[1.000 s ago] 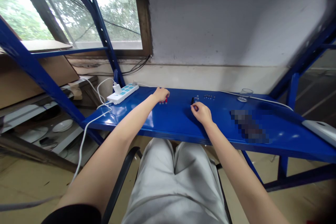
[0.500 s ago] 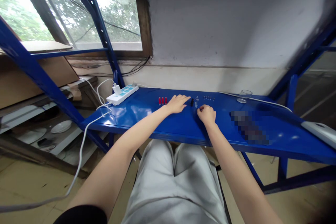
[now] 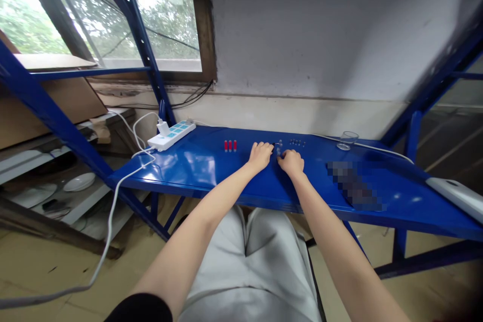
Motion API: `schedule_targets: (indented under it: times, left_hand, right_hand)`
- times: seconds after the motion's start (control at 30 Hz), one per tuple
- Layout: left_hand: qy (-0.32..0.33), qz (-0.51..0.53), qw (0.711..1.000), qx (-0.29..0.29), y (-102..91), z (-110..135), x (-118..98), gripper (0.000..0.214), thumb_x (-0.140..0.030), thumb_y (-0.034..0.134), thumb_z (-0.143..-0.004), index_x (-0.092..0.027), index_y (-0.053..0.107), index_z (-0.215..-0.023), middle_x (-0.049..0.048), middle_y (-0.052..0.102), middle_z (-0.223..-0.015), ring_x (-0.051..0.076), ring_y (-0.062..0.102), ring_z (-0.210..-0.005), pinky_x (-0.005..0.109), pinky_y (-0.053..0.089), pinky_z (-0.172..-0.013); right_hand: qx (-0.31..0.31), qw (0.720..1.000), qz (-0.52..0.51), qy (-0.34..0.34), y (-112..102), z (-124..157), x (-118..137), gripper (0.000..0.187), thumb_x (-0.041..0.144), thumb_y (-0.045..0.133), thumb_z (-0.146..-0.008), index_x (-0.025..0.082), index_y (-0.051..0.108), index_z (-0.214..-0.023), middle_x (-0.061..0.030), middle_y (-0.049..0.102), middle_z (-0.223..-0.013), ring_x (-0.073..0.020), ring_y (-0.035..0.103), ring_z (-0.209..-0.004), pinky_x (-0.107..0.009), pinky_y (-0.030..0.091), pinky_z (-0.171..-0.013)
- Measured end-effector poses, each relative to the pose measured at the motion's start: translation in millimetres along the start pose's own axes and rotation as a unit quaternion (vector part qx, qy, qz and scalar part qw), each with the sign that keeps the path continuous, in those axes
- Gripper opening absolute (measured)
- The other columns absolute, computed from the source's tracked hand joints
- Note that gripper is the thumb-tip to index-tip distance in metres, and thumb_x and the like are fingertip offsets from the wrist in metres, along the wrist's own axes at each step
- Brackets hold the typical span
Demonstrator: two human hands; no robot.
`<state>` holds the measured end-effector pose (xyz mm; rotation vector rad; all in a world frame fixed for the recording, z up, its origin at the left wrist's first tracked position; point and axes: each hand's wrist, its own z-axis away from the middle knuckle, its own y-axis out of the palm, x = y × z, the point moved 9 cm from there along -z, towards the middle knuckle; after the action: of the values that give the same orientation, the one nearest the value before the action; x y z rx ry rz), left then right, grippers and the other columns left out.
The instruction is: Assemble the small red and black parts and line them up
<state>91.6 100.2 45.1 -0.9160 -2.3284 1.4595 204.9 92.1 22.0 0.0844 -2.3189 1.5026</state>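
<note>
My left hand (image 3: 259,155) and my right hand (image 3: 290,162) rest close together on the blue metal shelf (image 3: 211,171), fingers curled toward a tiny clear and dark part (image 3: 278,148) between them. Whether either hand grips it is hidden by the fingers. Three small red pieces (image 3: 230,145) stand in a row to the left of my left hand. A row of small dark pieces (image 3: 297,142) lies just beyond my right hand.
A white power strip (image 3: 171,135) with a plugged charger and white cable sits at the shelf's back left. A clear glass (image 3: 346,140) and a white cable lie at the back right. A grey flat object (image 3: 455,190) rests at the right edge. Blue rack posts frame both sides.
My left hand left the red pieces and moved right to the small part in the middle. My right hand shifted slightly left, so both hands now meet there.
</note>
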Motion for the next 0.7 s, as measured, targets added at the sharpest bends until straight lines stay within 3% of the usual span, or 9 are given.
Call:
schedule_targets:
  times: [0.13,0.27,0.43,0.53,0.7]
  left_hand:
    - [-0.032,0.036,0.998,-0.033,-11.5,4.5,11.9,0.014,-0.019,0.048,-0.084,-0.018,0.059,-0.092,0.0084,0.064,-0.094,0.023,0.053,-0.094,0.039,0.035,-0.084]
    - [-0.094,0.136,0.983,-0.085,-22.8,17.2,34.3,0.009,-0.018,0.055,-0.078,-0.019,0.059,-0.086,0.0043,0.065,-0.085,0.02,0.056,-0.086,0.036,0.04,-0.081]
    - [-0.191,0.328,0.912,-0.157,-27.1,41.5,61.2,0.008,-0.016,0.059,-0.071,-0.015,0.058,-0.079,0.0027,0.064,-0.075,0.012,0.057,-0.068,0.025,0.046,-0.068]
    - [-0.214,0.378,0.881,-0.185,-28.4,51.8,67.6,0.007,-0.017,0.061,-0.069,-0.014,0.059,-0.076,0.0021,0.062,-0.071,0.01,0.056,-0.063,0.023,0.046,-0.064]
    - [-0.181,0.36,0.898,-0.178,-32.2,53.3,62.3,0.007,-0.02,0.061,-0.072,-0.016,0.061,-0.078,0.0027,0.064,-0.072,0.011,0.058,-0.066,0.024,0.047,-0.067]
  right_hand:
    - [0.047,0.998,-0.012,0.035,6.2,-9.8,-3.9,0.023,0.033,0.059,-0.07,0.017,0.066,-0.085,-0.0165,0.062,-0.098,-0.0296,0.056,-0.093,-0.038,0.042,-0.071]
    - [0.055,0.996,-0.028,0.058,11.7,-15.3,-8.7,0.022,0.035,0.06,-0.068,0.019,0.067,-0.082,-0.0137,0.063,-0.092,-0.028,0.057,-0.09,-0.037,0.042,-0.069]
    - [0.025,0.997,-0.038,0.067,9.4,-10.2,-6.3,0.023,0.034,0.058,-0.07,0.018,0.067,-0.085,-0.0133,0.063,-0.099,-0.0288,0.055,-0.096,-0.04,0.04,-0.076]
    - [0.026,0.995,-0.04,0.083,9.4,-5.6,-5.7,0.024,0.034,0.057,-0.072,0.019,0.067,-0.088,-0.0114,0.062,-0.102,-0.0278,0.053,-0.099,-0.04,0.039,-0.08]
    - [0.029,0.994,-0.047,0.092,11.4,-6.2,-6.6,0.023,0.034,0.057,-0.073,0.02,0.067,-0.088,-0.0103,0.063,-0.099,-0.0275,0.053,-0.099,-0.039,0.037,-0.079]
